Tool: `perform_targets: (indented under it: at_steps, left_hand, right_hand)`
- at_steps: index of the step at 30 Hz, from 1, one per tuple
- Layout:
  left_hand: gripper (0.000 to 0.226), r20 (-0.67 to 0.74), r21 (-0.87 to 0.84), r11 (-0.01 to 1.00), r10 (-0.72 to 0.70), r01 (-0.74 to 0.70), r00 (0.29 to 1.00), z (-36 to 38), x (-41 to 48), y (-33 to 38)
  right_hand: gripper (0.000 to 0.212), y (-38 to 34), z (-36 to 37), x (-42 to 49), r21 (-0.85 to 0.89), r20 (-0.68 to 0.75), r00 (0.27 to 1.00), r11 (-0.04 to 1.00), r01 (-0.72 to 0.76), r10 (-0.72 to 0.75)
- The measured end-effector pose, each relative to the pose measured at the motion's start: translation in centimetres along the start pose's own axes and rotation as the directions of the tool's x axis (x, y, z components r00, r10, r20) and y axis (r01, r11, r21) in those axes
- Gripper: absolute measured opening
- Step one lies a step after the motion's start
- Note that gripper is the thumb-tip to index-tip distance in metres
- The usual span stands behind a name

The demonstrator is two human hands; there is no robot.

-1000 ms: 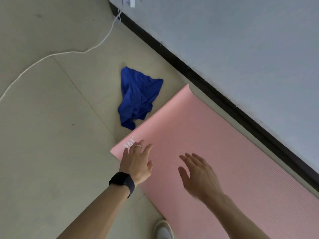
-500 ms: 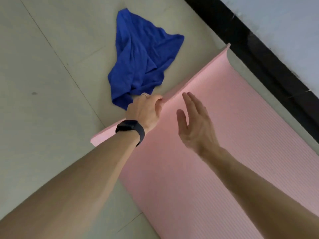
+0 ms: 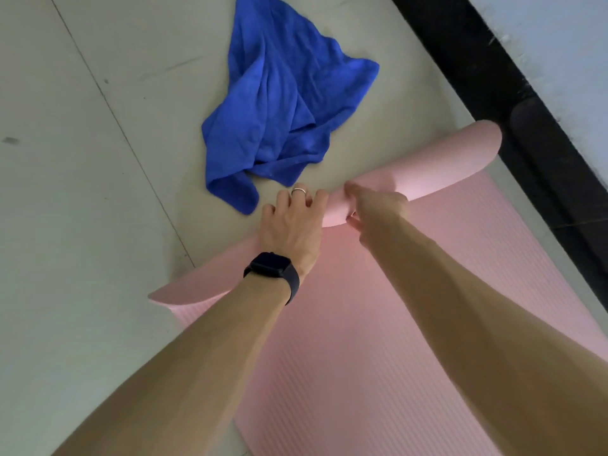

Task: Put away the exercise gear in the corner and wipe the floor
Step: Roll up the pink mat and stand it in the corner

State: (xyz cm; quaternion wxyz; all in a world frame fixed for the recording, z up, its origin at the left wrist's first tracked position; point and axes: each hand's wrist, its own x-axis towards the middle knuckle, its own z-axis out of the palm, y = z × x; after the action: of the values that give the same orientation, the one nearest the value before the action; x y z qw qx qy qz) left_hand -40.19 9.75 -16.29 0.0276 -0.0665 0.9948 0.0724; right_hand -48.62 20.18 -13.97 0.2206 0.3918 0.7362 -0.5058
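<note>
Mat: a pink exercise mat [image 3: 378,340] lies on the floor from the lower middle of the frame up toward the right, its ribbed face up. Its far end is curled over into a low, loose roll [image 3: 437,159] that runs from the frame's centre up to the right, ending close to the black skirting.
Mat's near corner: at centre left the smooth underside of the lifted edge shows as a flap [image 3: 197,287] turned up off the floor.
Left hand: the left hand [image 3: 292,222] sits at the frame's centre, palm down, fingers curled over the lifted mat edge and pinching it; the fingertips are hidden behind the edge. The forearm reaches in straight from the lower left.
Right hand: the right hand [image 3: 371,209] is just right of the left, almost touching it, fingers closed around the curled edge with the thumb under the roll. The forearm comes in from the lower right.
Worn items: a ring [image 3: 298,191] on a left finger; a dark watch [image 3: 273,269] on the left wrist, its screen blank.
Writing: none can be read on the mat from here.
Cloth: a crumpled blue cloth [image 3: 279,106] lies on the floor in the upper middle, just beyond the left hand and beside the roll, apart from both.
Floor: pale tiles [image 3: 82,192] with thin joints fill the left.
Wall: black skirting [image 3: 526,110] crosses the upper right under a light wall [image 3: 566,34].
</note>
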Motion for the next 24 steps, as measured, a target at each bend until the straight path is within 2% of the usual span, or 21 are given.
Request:
perform_targets:
  at_steps: [3, 5, 7, 9, 11, 14, 16, 18, 21, 22, 23, 24]
  left_hand:
    - [0.042, -0.087, -0.02, 0.999, 0.042, -0.044, 0.995, 0.9, -0.2, -0.5]
    - [0.039, -0.105, -0.038, 0.999, 0.028, -0.032, 0.994, 1.3, -0.5, -0.5]
    - [0.038, -0.107, -0.03, 0.999, 0.018, -0.021, 0.994, 1.7, -0.8, -0.3]
    - [0.044, -0.104, -0.01, 0.998, 0.06, -0.061, 0.993, 1.7, -1.1, -0.3]
    - [0.052, -0.019, -0.043, 0.996, 0.082, -0.083, 0.996, 1.0, -1.2, -0.3]
    - [0.052, 0.16, -0.194, 0.981, 0.022, 0.01, 0.987, -0.7, -0.1, 0.1]
    - [0.048, 0.277, -0.292, 0.951, -0.019, 0.103, 0.961, -1.5, 1.6, 0.6]
    - [0.044, 0.327, -0.406, 0.905, 0.011, 0.13, 0.945, -1.9, 3.0, 1.1]
    - [0.041, 0.334, -0.527, 0.836, 0.039, 0.152, 0.942, -2.0, 4.0, 2.2]
    - [0.043, 0.317, -0.541, 0.827, 0.03, 0.155, 0.948, -1.9, 4.0, 2.6]
    - [0.047, 0.3, -0.545, 0.823, 0.014, 0.16, 0.954, -1.7, 3.9, 3.0]
    - [0.051, 0.287, -0.524, 0.836, -0.008, 0.164, 0.958, -1.5, 3.6, 3.4]
  right_hand:
    - [0.059, 0.3, 0.0, 1.1, 0.101, 0.124, 0.992, 0.995, -0.003, -0.009]
    - [0.053, 0.6, -0.1, 1.3, 0.126, 0.156, 0.988, 0.992, -0.009, -0.011]
    - [0.044, 0.5, 0.0, 1.2, 0.144, 0.108, 0.994, 0.989, -0.014, -0.002]
    - [0.027, 0.3, -0.1, 0.9, 0.254, 0.057, 0.998, 0.967, -0.015, 0.0]
    - [0.018, 0.7, -0.6, 0.5, 0.426, 0.123, 0.992, 0.904, -0.034, -0.02]
    - [0.037, 2.5, -2.3, 1.4, 0.504, 0.29, 0.953, 0.861, -0.07, -0.092]
    - [0.037, 3.1, -3.5, 1.8, 0.432, 0.364, 0.927, 0.898, -0.08, -0.092]
    - [0.031, 2.9, -4.5, 1.6, 0.33, 0.384, 0.919, 0.943, -0.05, -0.086]
    - [0.01, 2.3, -4.8, 1.2, 0.156, 0.274, 0.956, 0.986, 0.063, -0.104]
    - [0.012, 2.3, -4.6, 1.1, 0.093, 0.209, 0.972, 0.992, 0.089, -0.107]
    - [0.024, 2.6, -4.4, 1.1, 0.032, 0.141, 0.984, 0.994, 0.108, -0.111]
    - [0.047, 3.0, -4.4, 1.0, -0.034, 0.071, 0.99, 0.991, 0.128, -0.126]
